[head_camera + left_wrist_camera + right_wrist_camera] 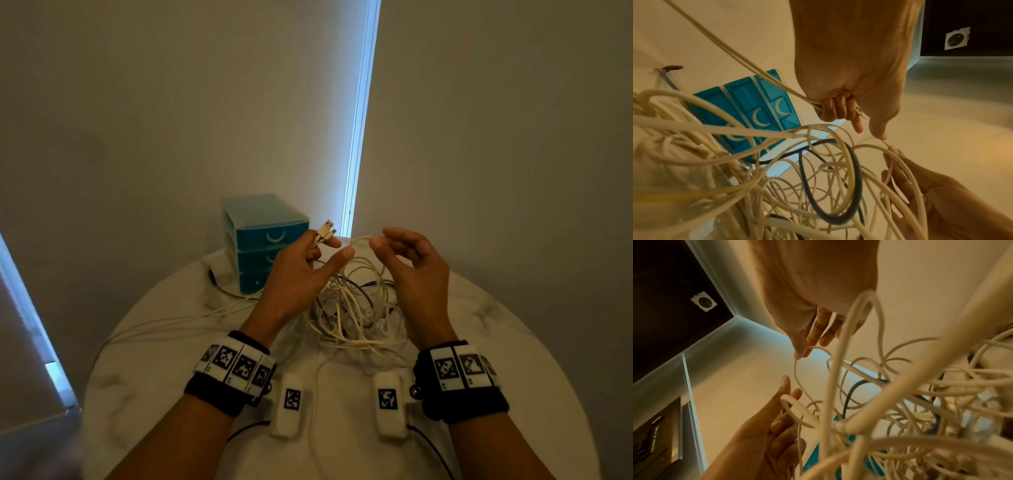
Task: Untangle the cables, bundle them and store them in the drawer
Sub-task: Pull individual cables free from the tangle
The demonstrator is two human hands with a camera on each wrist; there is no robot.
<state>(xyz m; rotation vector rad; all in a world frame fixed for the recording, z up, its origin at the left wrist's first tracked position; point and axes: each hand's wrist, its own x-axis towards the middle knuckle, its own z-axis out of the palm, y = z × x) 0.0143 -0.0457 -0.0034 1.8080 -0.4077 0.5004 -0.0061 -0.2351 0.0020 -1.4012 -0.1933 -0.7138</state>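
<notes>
1. Left hand is up over the desk, fingers curled tight round a white USB cable; both plugs poke above the knuckles.
2. Right hand pinches that cable's loop between thumb and forefinger.
3. Tangled cable pile sits on the desk beneath both hands; teal drawer unit just behind, drawers closed.

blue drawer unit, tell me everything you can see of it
The blue drawer unit is a small stack of three translucent teal plastic drawers in a paler frame with a flat frosted top. Each visible front has a white crescent handle. All three look shut. It stands upright at the far left of the round marble table, by the wall. The left hand partly hides it; cables lie before its base.
</notes>
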